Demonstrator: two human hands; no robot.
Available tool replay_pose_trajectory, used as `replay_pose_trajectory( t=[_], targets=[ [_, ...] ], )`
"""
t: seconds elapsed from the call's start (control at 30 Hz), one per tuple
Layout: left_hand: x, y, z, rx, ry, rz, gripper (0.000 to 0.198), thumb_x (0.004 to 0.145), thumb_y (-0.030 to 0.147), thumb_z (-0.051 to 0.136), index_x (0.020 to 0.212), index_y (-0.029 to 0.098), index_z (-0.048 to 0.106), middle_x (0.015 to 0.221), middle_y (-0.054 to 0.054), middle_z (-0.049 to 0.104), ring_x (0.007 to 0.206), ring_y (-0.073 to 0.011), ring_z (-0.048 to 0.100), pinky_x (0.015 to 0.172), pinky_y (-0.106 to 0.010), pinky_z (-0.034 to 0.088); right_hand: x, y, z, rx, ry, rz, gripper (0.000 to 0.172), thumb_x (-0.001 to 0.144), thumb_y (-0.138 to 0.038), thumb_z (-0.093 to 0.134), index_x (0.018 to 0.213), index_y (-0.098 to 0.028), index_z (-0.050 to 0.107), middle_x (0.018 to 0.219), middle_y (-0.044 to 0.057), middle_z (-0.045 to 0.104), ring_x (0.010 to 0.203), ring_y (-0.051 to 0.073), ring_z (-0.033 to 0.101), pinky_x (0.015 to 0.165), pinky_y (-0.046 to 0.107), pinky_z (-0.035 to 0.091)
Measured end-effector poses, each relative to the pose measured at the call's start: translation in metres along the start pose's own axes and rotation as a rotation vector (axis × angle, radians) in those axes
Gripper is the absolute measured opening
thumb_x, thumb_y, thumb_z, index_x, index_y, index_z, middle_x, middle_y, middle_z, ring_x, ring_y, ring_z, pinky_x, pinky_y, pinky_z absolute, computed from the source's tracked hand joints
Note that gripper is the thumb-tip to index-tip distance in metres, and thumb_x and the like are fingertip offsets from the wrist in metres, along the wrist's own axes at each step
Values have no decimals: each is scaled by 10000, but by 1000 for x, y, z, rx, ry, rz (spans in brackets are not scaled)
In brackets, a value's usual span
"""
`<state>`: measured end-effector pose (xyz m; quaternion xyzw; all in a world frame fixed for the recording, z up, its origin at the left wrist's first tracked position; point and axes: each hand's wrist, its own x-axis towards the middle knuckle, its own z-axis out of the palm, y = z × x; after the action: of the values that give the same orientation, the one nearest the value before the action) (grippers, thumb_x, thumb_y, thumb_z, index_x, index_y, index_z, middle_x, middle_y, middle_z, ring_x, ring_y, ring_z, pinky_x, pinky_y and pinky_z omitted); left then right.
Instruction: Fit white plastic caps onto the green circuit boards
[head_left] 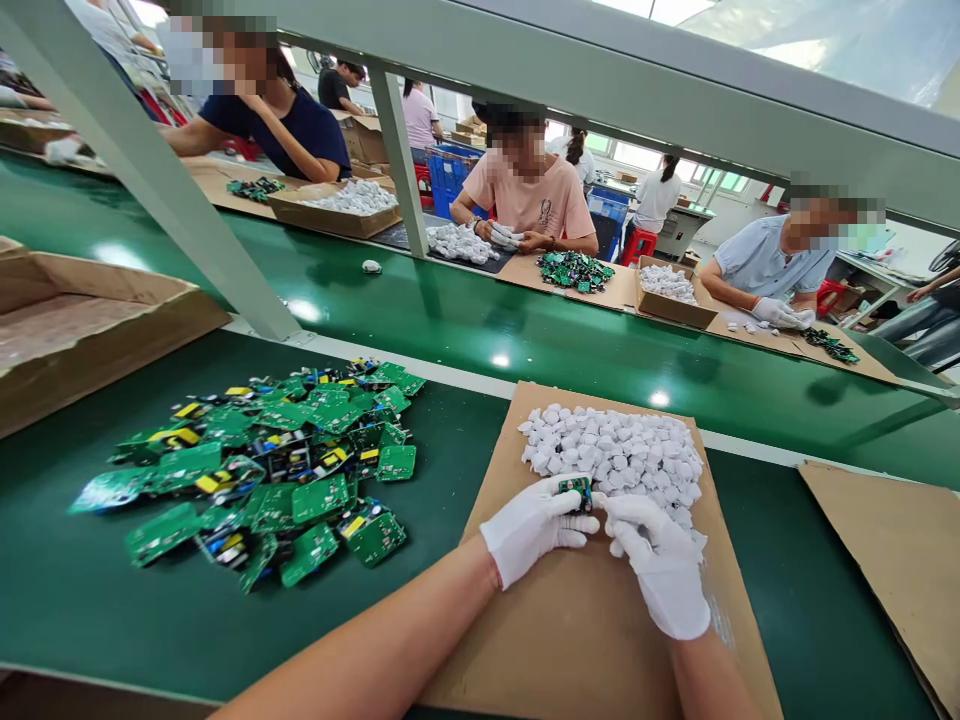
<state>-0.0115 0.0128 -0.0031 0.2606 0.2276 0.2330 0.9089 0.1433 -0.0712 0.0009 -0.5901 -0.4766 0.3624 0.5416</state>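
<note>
White-gloved left hand point(536, 525) clamps its grip on a green board point(576, 492) — right hand point(660, 570), grip curled together, touches it over cardboard point(570, 640), beside shells point(622, 450).

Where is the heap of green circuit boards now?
The heap lies on the green table, left of the cardboard sheet and the left hand, in the head view.

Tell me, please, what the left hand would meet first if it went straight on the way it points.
Most likely the white pile, just beyond the board the left hand holds; the right hand sits close beside that line, depth unclear.
</note>
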Motion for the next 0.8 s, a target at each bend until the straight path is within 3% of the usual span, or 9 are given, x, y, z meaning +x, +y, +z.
replay_pose_trajectory(
  t=[0.07,0.2,0.37,0.53,0.7,0.8],
  targets=[
    [0,0,0,-3,-2,2,306,717,245,664,982,143,548,999,-91,597,728,-129,623,607,-220,463,0,-1,1,9,-5,1,178,766,-303,612,896,-192,661,677,9,636,488,104,547,498,257,485],
    [0,0,-1,22,0,3,275,737,261,646,968,143,556,1109,-112,568,752,-134,626,622,-231,464,-2,-1,1,81,63,78,229,798,-369,561,857,-170,659,570,-5,604,355,80,480,332,218,396],
    [-4,0,1,40,-39,11,332,703,202,671,1010,163,554,1108,-114,576,806,-146,625,666,-239,462,0,-1,0,74,87,-37,211,721,-317,658,893,-196,652,753,37,660,589,153,605,542,304,527],
    [-6,0,4,85,-51,10,351,663,176,694,993,148,577,1103,-130,582,814,-155,622,701,-263,470,-2,-2,-1,29,100,116,262,777,-407,584,832,-162,657,548,-3,599,349,84,465,314,217,384],
    [-4,-2,3,103,0,-2,370,651,210,718,994,150,592,1083,-128,589,880,-185,618,762,-301,465,-2,-5,-4,-56,51,-49,275,808,-373,559,1003,-197,644,805,48,642,536,115,541,464,253,481],
    [-3,-4,3,130,36,8,355,655,233,718,978,152,597,1058,-122,595,906,-205,616,756,-304,464,-2,-5,0,-122,20,-43,281,827,-360,537,1047,-208,624,811,39,646,525,110,533,460,248,472]
  ],
)
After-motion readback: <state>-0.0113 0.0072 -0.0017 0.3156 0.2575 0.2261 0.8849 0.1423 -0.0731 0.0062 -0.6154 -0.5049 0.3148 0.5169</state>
